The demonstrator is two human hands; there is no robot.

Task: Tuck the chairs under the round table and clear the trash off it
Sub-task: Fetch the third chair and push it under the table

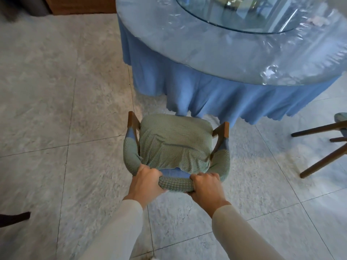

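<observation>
A wooden armchair [174, 145] with a green knitted seat and back cover stands on the tiled floor just in front of me, its seat facing the round table [197, 45]. My left hand [144, 182] and my right hand [206, 188] both grip the chair's curved backrest from behind. The table wears a blue cloth under clear plastic sheeting, with a glass turntable [244, 21] in the middle. A pale crumpled scrap [318, 21] lies on the table at the far right. The chair's front edge is close to the hanging cloth, not under it.
A second chair's dark wooden legs [319, 147] jut in from the right edge. Another dark chair leg [15, 218] shows at the lower left. A brown wooden cabinet base [82, 5] stands at the back left. Grey marble tiles cover the floor.
</observation>
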